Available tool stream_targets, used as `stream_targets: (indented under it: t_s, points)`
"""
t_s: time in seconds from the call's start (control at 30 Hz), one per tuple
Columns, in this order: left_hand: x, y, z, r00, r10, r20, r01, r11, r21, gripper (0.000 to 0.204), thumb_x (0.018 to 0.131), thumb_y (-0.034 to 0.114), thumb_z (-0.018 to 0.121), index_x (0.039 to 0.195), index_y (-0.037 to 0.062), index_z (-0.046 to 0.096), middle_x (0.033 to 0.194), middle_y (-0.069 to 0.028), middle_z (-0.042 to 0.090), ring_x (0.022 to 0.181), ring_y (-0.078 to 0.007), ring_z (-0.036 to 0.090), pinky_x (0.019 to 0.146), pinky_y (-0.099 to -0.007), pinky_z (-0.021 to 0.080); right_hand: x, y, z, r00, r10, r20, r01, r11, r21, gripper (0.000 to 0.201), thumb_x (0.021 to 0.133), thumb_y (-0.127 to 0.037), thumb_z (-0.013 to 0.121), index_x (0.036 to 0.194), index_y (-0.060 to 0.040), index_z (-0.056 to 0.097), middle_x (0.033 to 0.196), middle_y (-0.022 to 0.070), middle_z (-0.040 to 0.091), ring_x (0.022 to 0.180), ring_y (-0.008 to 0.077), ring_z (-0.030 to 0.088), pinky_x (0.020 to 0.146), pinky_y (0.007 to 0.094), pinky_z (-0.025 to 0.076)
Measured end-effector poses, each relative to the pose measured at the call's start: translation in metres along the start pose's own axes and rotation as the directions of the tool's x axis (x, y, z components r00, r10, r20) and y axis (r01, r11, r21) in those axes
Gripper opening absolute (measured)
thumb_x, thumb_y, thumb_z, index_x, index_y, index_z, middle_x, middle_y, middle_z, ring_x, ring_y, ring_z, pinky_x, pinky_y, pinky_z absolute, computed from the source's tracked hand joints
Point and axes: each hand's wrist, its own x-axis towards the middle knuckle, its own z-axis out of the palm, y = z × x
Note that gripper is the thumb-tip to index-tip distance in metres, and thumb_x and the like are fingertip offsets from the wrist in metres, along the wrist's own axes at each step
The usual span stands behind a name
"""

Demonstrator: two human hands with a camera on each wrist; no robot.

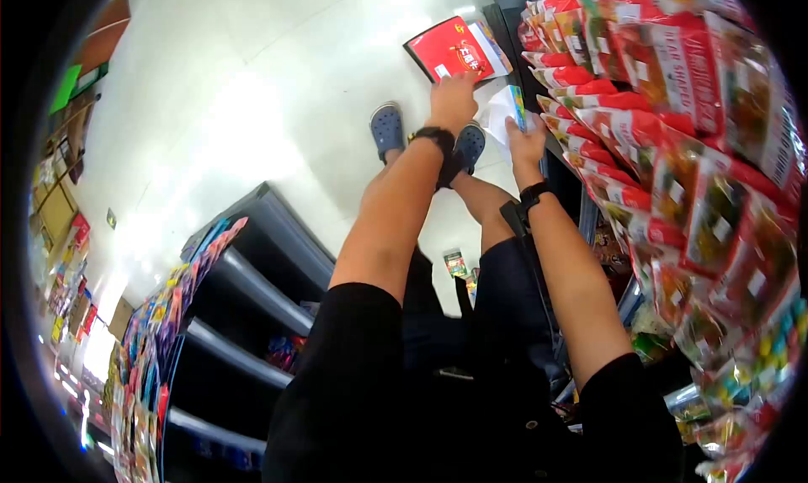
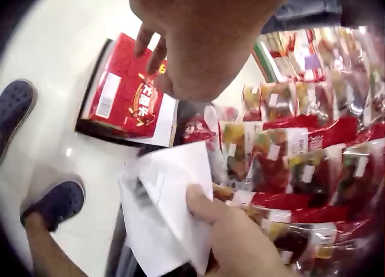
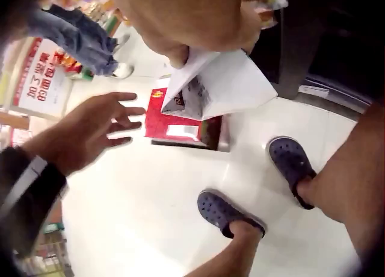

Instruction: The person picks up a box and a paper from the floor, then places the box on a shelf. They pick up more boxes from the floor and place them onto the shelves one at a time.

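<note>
In the head view, my left hand (image 1: 454,103) is just above the near edge of a red printed box (image 1: 461,55); whether it touches is unclear there. The right wrist view shows the left hand (image 3: 90,132) with fingers spread, holding nothing, beside the red box (image 3: 174,123). My right hand (image 1: 526,145) pinches a folded white sheet (image 1: 502,117) with a coloured edge. In the left wrist view the right thumb lies on the white sheet (image 2: 171,211), whose folds stand apart. A barcode label shows on the red box (image 2: 123,96).
Bagged snacks (image 1: 673,138) hang in rows at the right. Dark shelves (image 1: 244,289) stand at lower left. Two clog-clad feet (image 1: 387,130) are on the pale floor near the box. Another person's jeans-clad legs (image 3: 75,39) and a red-and-white sign (image 3: 43,78) show in the right wrist view.
</note>
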Motion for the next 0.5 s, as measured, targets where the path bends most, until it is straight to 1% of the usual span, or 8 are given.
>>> stream_targets:
  t_s: [0.07, 0.13, 0.2, 0.27, 0.3, 0.33, 0.43, 0.5]
  points:
    - [0.052, -0.006, 0.03, 0.967, 0.254, 0.005, -0.252, 0.956, 0.152, 0.045, 0.075, 0.01, 0.063, 0.12, 0.0124, 0.061, 0.106, -0.0116, 0.066, 0.1, -0.0301, 0.064, 0.084, -0.045, 0.049, 0.015, 0.029, 0.011, 0.988, 0.152, 0.026, -0.152, 0.988, 0.01, 0.078, 0.067, -0.032, 0.085, 0.128, 0.0021, 0.049, 0.122, 0.0224, 0.06, 0.106, 0.0366, 0.062, 0.096, 0.042, 0.046]
    - [0.101, -0.009, 0.062, 0.928, 0.368, 0.05, -0.361, 0.862, 0.357, 0.039, 0.076, 0.011, 0.064, 0.115, 0.0163, 0.062, 0.108, -0.0066, 0.064, 0.107, -0.0259, 0.059, 0.09, -0.0428, 0.046, 0.025, 0.079, 0.022, 0.993, 0.016, 0.118, -0.007, 0.997, -0.076, 0.075, 0.068, -0.031, 0.084, 0.127, -0.0008, 0.05, 0.118, 0.0211, 0.062, 0.107, 0.0349, 0.062, 0.094, 0.0409, 0.047]
    - [0.17, -0.029, 0.142, 0.93, 0.367, -0.008, -0.348, 0.888, 0.3, 0.07, 0.067, 0.03, 0.078, 0.131, 0.0146, 0.054, 0.132, -0.0109, 0.054, 0.134, -0.0296, 0.039, 0.111, -0.0423, 0.029, 0.023, 0.059, 0.014, 0.946, 0.079, 0.313, -0.033, 0.989, -0.147, 0.075, 0.068, -0.031, 0.084, 0.127, -0.0012, 0.05, 0.117, 0.0213, 0.063, 0.107, 0.0343, 0.062, 0.093, 0.0407, 0.047]
    - [0.162, -0.025, 0.095, 0.844, 0.536, 0.016, -0.488, 0.755, 0.438, 0.058, 0.068, 0.023, 0.074, 0.124, 0.0136, 0.06, 0.122, -0.0079, 0.061, 0.124, -0.0314, 0.049, 0.107, -0.045, 0.032, 0.029, 0.074, 0.022, 0.946, 0.167, 0.276, -0.154, 0.986, -0.069, 0.077, 0.067, -0.031, 0.085, 0.128, 0.0001, 0.048, 0.116, 0.0219, 0.061, 0.103, 0.0323, 0.062, 0.092, 0.0395, 0.047]
    - [0.162, -0.02, 0.07, 0.857, 0.451, 0.249, -0.515, 0.765, 0.388, 0.058, 0.068, 0.02, 0.07, 0.125, 0.0148, 0.059, 0.117, -0.0069, 0.063, 0.123, -0.0323, 0.05, 0.105, -0.0447, 0.035, 0.029, 0.088, 0.03, 0.942, 0.211, 0.262, -0.215, 0.977, -0.013, 0.078, 0.068, -0.03, 0.086, 0.126, 0.0024, 0.044, 0.116, 0.0228, 0.058, 0.099, 0.0282, 0.061, 0.09, 0.0361, 0.047]
    - [0.178, -0.031, 0.088, 0.868, 0.416, 0.272, -0.497, 0.754, 0.43, 0.046, 0.072, 0.02, 0.067, 0.118, 0.015, 0.064, 0.113, -0.0073, 0.063, 0.119, -0.0314, 0.051, 0.1, -0.0438, 0.038, 0.032, 0.077, 0.031, 0.931, 0.263, 0.253, -0.271, 0.963, -0.006, 0.078, 0.069, -0.029, 0.086, 0.126, 0.0028, 0.043, 0.116, 0.0226, 0.057, 0.099, 0.0272, 0.06, 0.089, 0.0352, 0.048]
    - [0.174, -0.068, 0.105, 0.79, 0.611, 0.051, -0.579, 0.717, 0.388, 0.021, 0.077, 0.017, 0.061, 0.097, 0.014, 0.068, 0.102, -0.0081, 0.063, 0.108, -0.0292, 0.054, 0.094, -0.0439, 0.04, 0.024, 0.04, 0.02, 0.893, 0.383, 0.235, -0.399, 0.917, 0.021, 0.078, 0.07, -0.027, 0.085, 0.126, 0.0036, 0.04, 0.116, 0.0224, 0.055, 0.097, 0.0246, 0.059, 0.087, 0.0334, 0.048]
    - [0.154, -0.085, 0.087, 0.642, 0.765, -0.058, -0.637, 0.574, 0.515, 0.014, 0.077, 0.015, 0.058, 0.088, 0.0148, 0.067, 0.094, -0.0066, 0.062, 0.1, -0.028, 0.054, 0.092, -0.043, 0.041, 0.028, 0.025, 0.025, 0.901, 0.377, 0.217, -0.397, 0.916, 0.06, 0.078, 0.072, -0.027, 0.085, 0.126, 0.0034, 0.038, 0.116, 0.0224, 0.054, 0.097, 0.0236, 0.059, 0.086, 0.033, 0.049]
